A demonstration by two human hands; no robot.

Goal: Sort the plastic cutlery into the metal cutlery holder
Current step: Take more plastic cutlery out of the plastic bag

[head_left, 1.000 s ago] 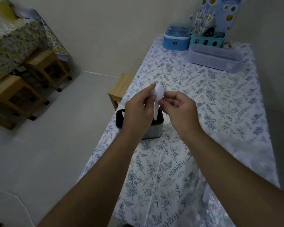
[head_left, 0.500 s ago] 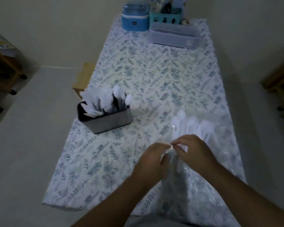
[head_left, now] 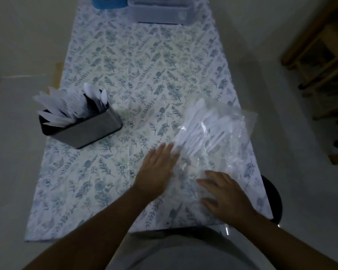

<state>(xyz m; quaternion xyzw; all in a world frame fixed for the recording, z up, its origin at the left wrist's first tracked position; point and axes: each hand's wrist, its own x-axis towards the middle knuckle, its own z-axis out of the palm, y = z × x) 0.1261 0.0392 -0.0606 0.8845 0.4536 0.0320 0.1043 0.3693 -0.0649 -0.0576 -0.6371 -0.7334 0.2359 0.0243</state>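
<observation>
The metal cutlery holder [head_left: 90,131] stands at the table's left edge, with several white plastic knives and spoons [head_left: 70,106] sticking up out of it. A clear plastic bag [head_left: 232,137] holding several white plastic spoons [head_left: 201,127] lies on the right side of the table. My left hand [head_left: 156,170] lies flat with spread fingers, its fingertips at the bag's near left edge. My right hand [head_left: 226,195] rests palm down, fingers apart, on the bag's near end. Neither hand holds anything.
The table wears a blue floral cloth [head_left: 144,65]. A grey lidded box [head_left: 160,10] and a blue container [head_left: 109,2] stand at the far end. Wooden furniture [head_left: 324,61] stands to the right, and a dark stool [head_left: 271,197] at the table's near right corner.
A second ago both hands held a white spoon over the holder. They then came back to the bag, pinching its near end, and now lie flat and spread on it. The camera tilted down.
</observation>
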